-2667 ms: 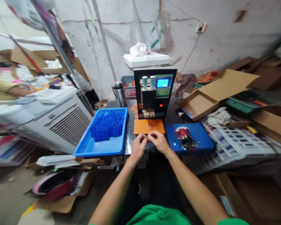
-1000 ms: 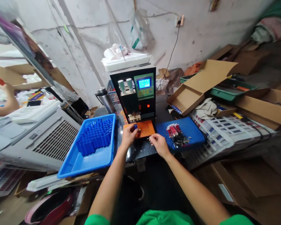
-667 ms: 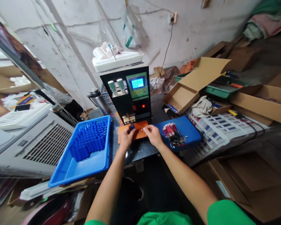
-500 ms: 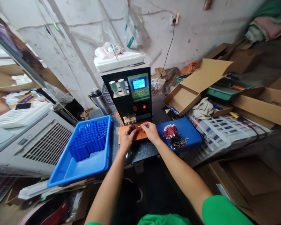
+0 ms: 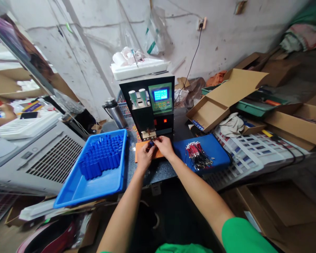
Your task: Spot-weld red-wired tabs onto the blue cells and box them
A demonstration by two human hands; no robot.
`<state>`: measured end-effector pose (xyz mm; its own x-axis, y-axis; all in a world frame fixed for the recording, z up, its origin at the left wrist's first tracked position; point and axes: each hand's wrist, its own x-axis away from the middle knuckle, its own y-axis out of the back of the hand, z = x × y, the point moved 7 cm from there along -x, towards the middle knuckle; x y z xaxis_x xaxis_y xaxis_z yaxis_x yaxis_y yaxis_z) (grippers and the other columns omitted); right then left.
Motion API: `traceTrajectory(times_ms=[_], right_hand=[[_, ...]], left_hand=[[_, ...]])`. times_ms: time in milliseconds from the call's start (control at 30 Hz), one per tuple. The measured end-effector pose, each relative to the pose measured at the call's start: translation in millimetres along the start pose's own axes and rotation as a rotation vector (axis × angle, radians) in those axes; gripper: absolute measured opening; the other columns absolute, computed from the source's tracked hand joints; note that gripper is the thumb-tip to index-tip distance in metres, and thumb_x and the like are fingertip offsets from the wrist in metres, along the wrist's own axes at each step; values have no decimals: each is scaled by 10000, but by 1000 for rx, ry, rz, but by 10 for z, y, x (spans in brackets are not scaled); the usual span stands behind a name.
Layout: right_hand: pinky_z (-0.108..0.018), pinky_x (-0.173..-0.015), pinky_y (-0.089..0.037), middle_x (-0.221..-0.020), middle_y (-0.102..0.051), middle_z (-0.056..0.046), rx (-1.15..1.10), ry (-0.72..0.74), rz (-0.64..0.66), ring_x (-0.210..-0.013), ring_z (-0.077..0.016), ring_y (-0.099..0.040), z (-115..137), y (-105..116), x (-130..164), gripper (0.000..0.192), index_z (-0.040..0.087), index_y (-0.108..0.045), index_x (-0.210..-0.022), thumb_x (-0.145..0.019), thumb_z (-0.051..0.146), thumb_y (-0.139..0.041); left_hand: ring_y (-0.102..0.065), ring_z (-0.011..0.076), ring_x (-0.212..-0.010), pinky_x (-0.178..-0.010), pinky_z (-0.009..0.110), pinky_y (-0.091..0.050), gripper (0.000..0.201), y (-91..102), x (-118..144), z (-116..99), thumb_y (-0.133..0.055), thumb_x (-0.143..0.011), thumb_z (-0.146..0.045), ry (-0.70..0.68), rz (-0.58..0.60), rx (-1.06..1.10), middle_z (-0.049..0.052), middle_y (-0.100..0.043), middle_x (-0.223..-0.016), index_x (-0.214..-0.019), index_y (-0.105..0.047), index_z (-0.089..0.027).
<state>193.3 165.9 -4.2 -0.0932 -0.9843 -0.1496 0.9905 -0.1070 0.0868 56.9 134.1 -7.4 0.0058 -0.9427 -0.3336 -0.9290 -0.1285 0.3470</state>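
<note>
Two hands meet under the spot welder's (image 5: 152,105) electrode head: my left hand (image 5: 145,157) pinches a small blue battery cell (image 5: 151,143) upright on the orange plate (image 5: 140,149), fingers closed round it, and my right hand (image 5: 164,147) curls its fingertips against the cell's top — whether it grips a tab there I cannot tell, it is too small. Half a second ago both hands sat nearer me; they have pushed farther in. Left stands the blue tray (image 5: 76,191) of cells (image 5: 101,160); right, the red-and-black wire leads (image 5: 198,154) on a blue lid (image 5: 218,153). Writing on the welder's lit screen (image 5: 160,94) is unreadable.
</note>
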Motion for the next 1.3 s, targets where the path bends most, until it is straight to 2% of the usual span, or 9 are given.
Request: traceTrajectory(times_ms=[567, 833, 1300], right_hand=[[-243, -592, -425, -661, -675, -18, -33, 24, 23, -645, -166, -602, 37, -9, 18, 199, 185, -649, -686, -760, 368, -629], [-239, -571, -411, -648, -661, -16, -43, 27, 23, -636, -166, -591, 30, -15, 13, 209, 184, -645, -676, -760, 375, -629], [-262, -598, -457, -687, -677, -24, -111, 33, 37, -660, -179, -616, -3, 9, 23, 215, 188, -645, -718, -743, 401, -652]], left_hand=[[-559, 137, -645, -614, 229, -435, 321, -1, 5, 27, -595, -855, -393, 21, 4, -30, 10, -676, -778, -1050, -709, -165], [-601, 161, -722, -692, 254, -471, 351, 2, 1, 21, -604, -854, -406, 9, 1, -31, 43, -714, -869, -1075, -713, -156], [-619, 162, -708, -689, 259, -480, 318, -7, 21, -27, -598, -862, -380, 15, 8, -32, 30, -722, -849, -1070, -714, -170]])
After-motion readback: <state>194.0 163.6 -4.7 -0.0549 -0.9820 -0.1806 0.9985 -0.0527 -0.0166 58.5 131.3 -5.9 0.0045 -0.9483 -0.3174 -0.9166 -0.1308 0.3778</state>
